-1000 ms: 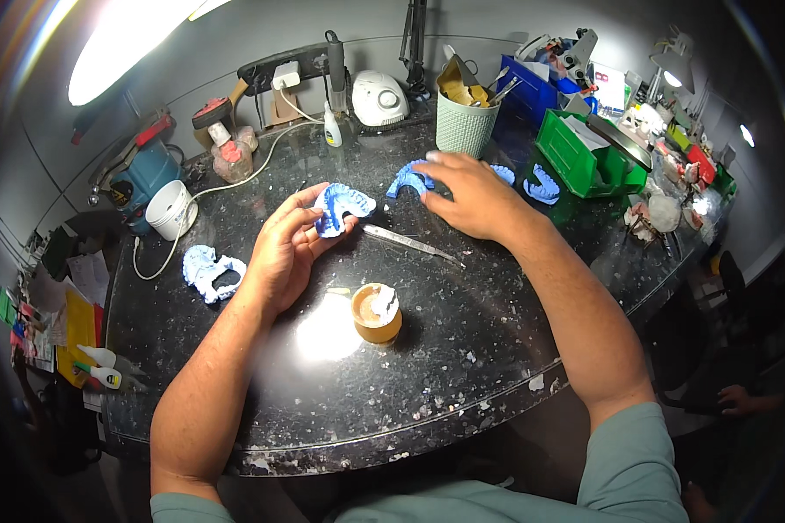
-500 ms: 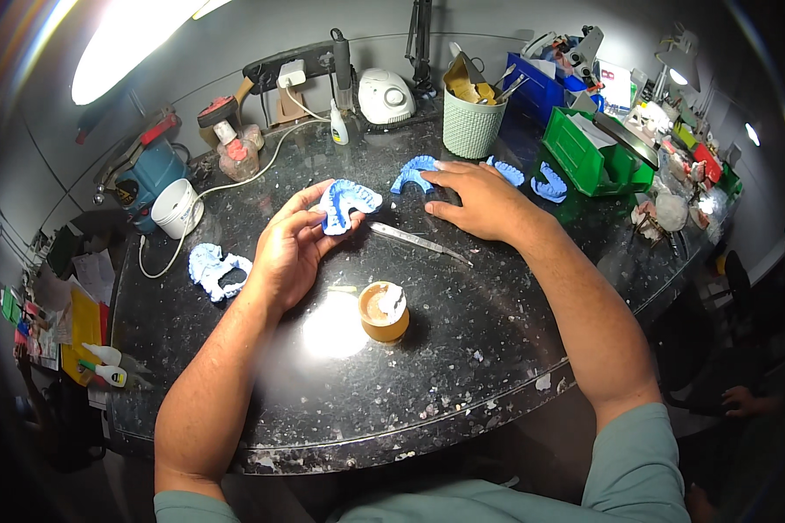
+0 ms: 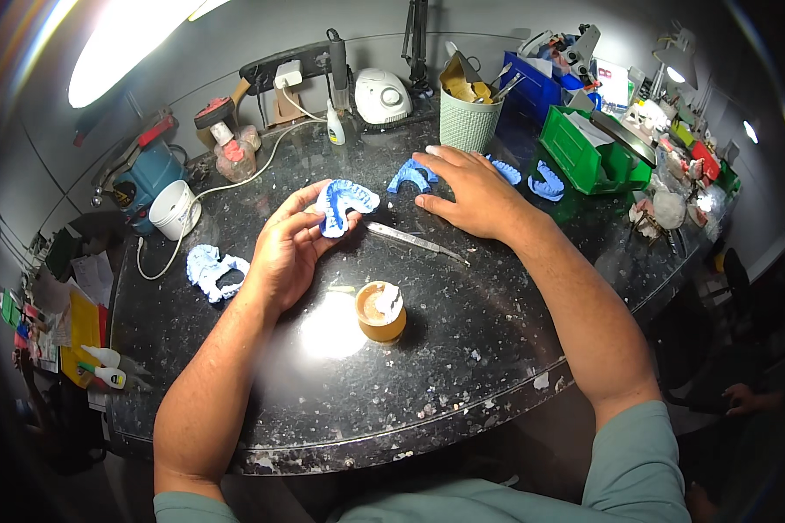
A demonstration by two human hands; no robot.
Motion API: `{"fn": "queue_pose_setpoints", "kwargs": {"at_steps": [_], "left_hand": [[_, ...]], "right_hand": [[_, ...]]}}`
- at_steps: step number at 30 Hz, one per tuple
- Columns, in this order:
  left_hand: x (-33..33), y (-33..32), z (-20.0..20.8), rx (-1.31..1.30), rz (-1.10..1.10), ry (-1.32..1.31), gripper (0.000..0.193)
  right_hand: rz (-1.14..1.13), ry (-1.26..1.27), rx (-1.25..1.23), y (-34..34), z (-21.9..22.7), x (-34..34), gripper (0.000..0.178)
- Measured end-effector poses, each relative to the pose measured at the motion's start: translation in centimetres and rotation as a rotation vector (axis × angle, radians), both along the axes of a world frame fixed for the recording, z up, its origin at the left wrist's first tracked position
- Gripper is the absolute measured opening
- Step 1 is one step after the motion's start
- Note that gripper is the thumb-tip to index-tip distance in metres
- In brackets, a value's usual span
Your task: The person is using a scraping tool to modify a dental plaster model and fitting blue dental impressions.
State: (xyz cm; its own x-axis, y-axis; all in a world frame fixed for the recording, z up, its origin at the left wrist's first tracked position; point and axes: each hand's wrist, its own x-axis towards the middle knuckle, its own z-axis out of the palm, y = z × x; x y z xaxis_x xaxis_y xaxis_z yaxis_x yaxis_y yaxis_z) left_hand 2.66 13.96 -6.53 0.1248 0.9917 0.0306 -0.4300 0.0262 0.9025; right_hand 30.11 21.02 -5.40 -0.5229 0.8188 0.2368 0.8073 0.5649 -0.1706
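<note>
My left hand (image 3: 290, 248) grips a blue horseshoe-shaped dental model (image 3: 333, 220) between thumb and fingers, its tooth row facing up. Over the far part of the bench my right hand (image 3: 478, 197) is stretched out, fingers apart and holding nothing that shows. Its fingertips are beside one blue dental arch (image 3: 407, 179); a second blue arch (image 3: 504, 171) is partly covered by the hand. A third arch (image 3: 547, 183) lies farther right. Between my hands rests a slim metal hand tool (image 3: 417, 241). Nearer me stands an amber cup (image 3: 381, 324) with white material in it.
A paler blue dental cast (image 3: 206, 270) lies left of my left forearm. Behind are a white tub (image 3: 174, 209), a cable, a small dropper bottle (image 3: 335, 126) and a woven-pattern bin (image 3: 468, 126). Green (image 3: 584, 161) and blue bins with clutter fill the right side.
My right hand has shifted slightly, its fingers lifting off the nearest blue arch, more of which now shows. My left hand still holds its dental model in about the same place.
</note>
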Motion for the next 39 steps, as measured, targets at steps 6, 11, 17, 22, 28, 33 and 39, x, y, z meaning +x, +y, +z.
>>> {"fn": "queue_pose_setpoints", "kwargs": {"at_steps": [6, 11, 17, 22, 28, 33, 39], "left_hand": [[-0.1, 0.0, -0.1, 0.039, 0.002, 0.035, 0.054], [-0.3, -0.1, -0.3, 0.093, -0.007, 0.018, 0.059], [0.5, -0.6, 0.6, 0.135, -0.106, -0.013, 0.069], [0.4, -0.6, 0.3, 0.159, -0.127, 0.008, 0.071], [0.2, -0.5, 0.1, 0.151, -0.122, 0.015, 0.070], [0.2, -0.5, 0.0, 0.170, -0.136, 0.036, 0.067], [0.1, -0.1, 0.1, 0.062, -0.119, 0.050, 0.056]], "right_hand": [[0.036, 0.102, 0.100, -0.1, 0.0, -0.3, 0.048], [0.163, 0.367, -0.023, -0.9, 1.5, -1.4, 0.039], [0.285, 0.357, -0.087, -2.2, 0.6, -2.7, 0.034], [0.291, 0.427, -0.088, -1.8, 0.1, -2.8, 0.028], [0.297, 0.432, -0.090, -1.8, 0.1, -2.9, 0.026], [0.299, 0.432, -0.082, -1.9, 0.2, -2.9, 0.026], [0.234, 0.365, -0.085, -2.3, 1.0, -2.8, 0.038]]}}
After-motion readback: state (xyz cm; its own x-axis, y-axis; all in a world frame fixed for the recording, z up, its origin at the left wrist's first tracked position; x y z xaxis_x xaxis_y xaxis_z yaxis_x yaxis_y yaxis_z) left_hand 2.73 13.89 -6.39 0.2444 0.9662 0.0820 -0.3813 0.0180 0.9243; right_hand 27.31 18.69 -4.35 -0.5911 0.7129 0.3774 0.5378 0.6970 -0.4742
